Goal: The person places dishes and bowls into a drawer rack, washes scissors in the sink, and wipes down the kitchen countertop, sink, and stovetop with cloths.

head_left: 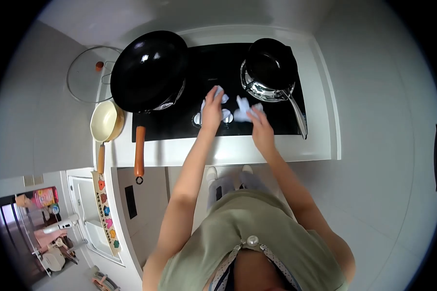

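Note:
My left hand (212,110) is closed around a crumpled white tissue (219,91) over the black glass gas cooktop (210,58), just above the control knobs. My right hand (262,131) pinches a second white tissue (243,109) that lies loosely bunched on the glass to its left. Two silver control knobs show beside the left hand: a left knob (197,119) and a right knob (227,118), partly hidden by the hand and tissue. Whether the tissues are paper or thin cloth, I cannot tell.
A big black wok (150,72) covers the left burner, its wooden handle (140,151) reaching over the counter edge. At right, a black pan (271,63) sits over a shiny burner ring, with a metal handle (296,115). A cream saucepan (106,122) and glass lid (85,72) stand left.

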`<state>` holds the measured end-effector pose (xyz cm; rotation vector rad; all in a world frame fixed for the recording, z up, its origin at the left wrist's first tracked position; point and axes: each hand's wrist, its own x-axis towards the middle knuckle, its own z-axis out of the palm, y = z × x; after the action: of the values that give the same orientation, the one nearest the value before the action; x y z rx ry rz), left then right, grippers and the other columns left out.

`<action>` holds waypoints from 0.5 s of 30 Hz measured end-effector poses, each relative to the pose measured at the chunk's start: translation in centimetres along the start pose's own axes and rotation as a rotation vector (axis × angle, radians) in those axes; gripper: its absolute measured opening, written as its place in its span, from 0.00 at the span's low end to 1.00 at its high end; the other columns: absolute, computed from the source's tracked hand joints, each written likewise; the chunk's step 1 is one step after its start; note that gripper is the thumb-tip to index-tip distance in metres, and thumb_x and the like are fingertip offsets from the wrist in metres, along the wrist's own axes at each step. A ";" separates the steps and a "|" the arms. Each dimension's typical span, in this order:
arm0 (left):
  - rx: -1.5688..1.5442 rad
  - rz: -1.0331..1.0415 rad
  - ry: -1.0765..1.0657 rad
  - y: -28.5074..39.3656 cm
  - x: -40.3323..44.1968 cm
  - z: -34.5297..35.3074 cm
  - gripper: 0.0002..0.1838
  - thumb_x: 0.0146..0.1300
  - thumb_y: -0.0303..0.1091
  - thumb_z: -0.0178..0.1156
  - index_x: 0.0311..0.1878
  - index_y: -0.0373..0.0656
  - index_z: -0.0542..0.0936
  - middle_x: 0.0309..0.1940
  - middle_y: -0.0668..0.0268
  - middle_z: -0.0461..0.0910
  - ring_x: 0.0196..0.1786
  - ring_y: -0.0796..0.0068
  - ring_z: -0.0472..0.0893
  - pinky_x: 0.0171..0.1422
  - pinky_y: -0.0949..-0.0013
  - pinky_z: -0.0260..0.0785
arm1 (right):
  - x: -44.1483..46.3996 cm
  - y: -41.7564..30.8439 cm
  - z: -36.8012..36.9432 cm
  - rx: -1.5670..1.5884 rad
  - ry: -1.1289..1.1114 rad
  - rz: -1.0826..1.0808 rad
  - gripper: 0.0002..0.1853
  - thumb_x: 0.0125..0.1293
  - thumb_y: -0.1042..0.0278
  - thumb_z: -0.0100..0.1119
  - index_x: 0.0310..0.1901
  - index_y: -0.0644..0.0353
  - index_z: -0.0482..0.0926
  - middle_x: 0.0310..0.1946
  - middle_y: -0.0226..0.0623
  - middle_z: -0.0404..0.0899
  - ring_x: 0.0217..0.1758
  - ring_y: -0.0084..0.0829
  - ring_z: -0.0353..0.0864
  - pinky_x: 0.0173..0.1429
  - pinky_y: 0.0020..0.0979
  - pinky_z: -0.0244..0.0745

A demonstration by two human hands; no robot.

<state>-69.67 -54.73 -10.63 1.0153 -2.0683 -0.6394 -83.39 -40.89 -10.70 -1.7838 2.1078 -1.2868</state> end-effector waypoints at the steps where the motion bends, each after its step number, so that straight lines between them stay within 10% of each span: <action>1: 0.160 0.020 -0.087 -2.5 -0.2 1.6 0.23 0.54 0.16 0.48 0.55 0.41 0.72 0.60 0.56 0.66 0.62 0.52 0.65 0.65 0.59 0.58 | 1.7 -0.5 1.3 -0.031 -0.047 0.064 0.24 0.54 0.84 0.47 0.52 0.51 0.74 0.56 0.35 0.69 0.54 0.40 0.73 0.54 0.34 0.71; 7: 0.206 0.013 -0.105 -2.2 -4.2 1.4 0.25 0.52 0.16 0.48 0.57 0.40 0.70 0.59 0.54 0.67 0.64 0.51 0.62 0.68 0.57 0.54 | 0.6 1.5 5.7 -0.189 -0.200 -0.081 0.27 0.51 0.83 0.45 0.57 0.58 0.69 0.62 0.35 0.64 0.67 0.40 0.58 0.69 0.38 0.53; 15: 0.320 0.010 -0.096 0.5 -10.0 -1.9 0.25 0.49 0.15 0.51 0.54 0.41 0.73 0.54 0.54 0.72 0.55 0.56 0.74 0.58 0.62 0.67 | -2.4 1.3 2.8 -0.080 -0.168 -0.030 0.24 0.51 0.83 0.45 0.51 0.58 0.74 0.58 0.32 0.68 0.65 0.37 0.62 0.66 0.39 0.58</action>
<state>-64.22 -46.45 -13.05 1.1695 -2.3085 -0.3638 -82.09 -40.38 -14.34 -1.8888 2.0760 -1.0319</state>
